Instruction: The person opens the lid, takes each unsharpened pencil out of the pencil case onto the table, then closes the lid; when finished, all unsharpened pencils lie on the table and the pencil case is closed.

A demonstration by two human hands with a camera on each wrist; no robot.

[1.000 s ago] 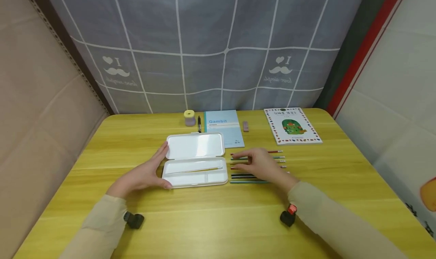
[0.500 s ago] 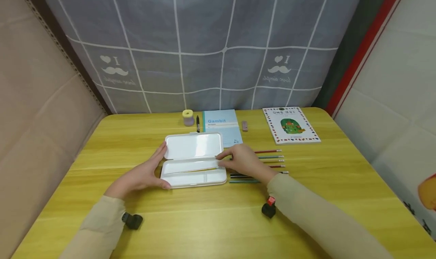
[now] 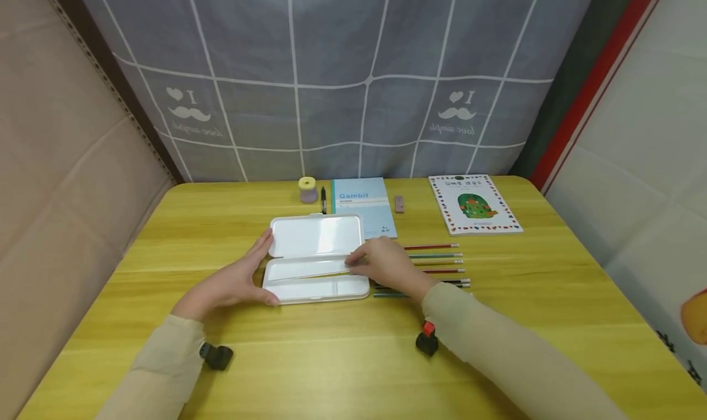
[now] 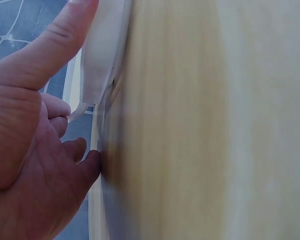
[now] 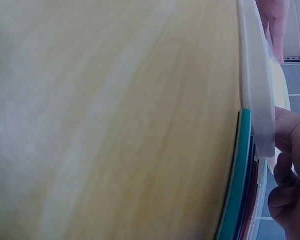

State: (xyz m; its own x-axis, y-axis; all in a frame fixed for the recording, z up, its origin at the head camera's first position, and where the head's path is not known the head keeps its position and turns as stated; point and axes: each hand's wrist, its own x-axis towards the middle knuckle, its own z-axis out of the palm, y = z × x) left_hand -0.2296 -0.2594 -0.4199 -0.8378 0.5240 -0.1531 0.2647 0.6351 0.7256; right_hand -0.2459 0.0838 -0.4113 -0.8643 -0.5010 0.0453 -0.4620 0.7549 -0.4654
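Observation:
A white pencil case (image 3: 298, 292) lies with its lid (image 3: 316, 236) folded back on the table. My left hand (image 3: 234, 283) spans its left end with spread fingers, thumb at the front corner and fingertips at the lid's edge. A thin pale pencil (image 3: 309, 277) rests slantwise inside the case. Its right end is under my right hand (image 3: 389, 263), whose thumb and finger come together there in a pinch; the contact itself is hidden. In the right wrist view, the case wall (image 5: 260, 75) covers the fingertips. Several pencils (image 3: 442, 271) lie in a row beneath and beyond the right hand.
Behind the case lie a blue notebook (image 3: 364, 205), a black pen (image 3: 323, 200) and a purple eraser (image 3: 399, 204). A yellow-lidded small container (image 3: 307, 190) stands at the back. A white picture-covered book (image 3: 475, 205) lies at the back right.
My right hand has moved left from above the row of pencils to the case's right end, at the pencil inside. The left hand has stayed on the case.

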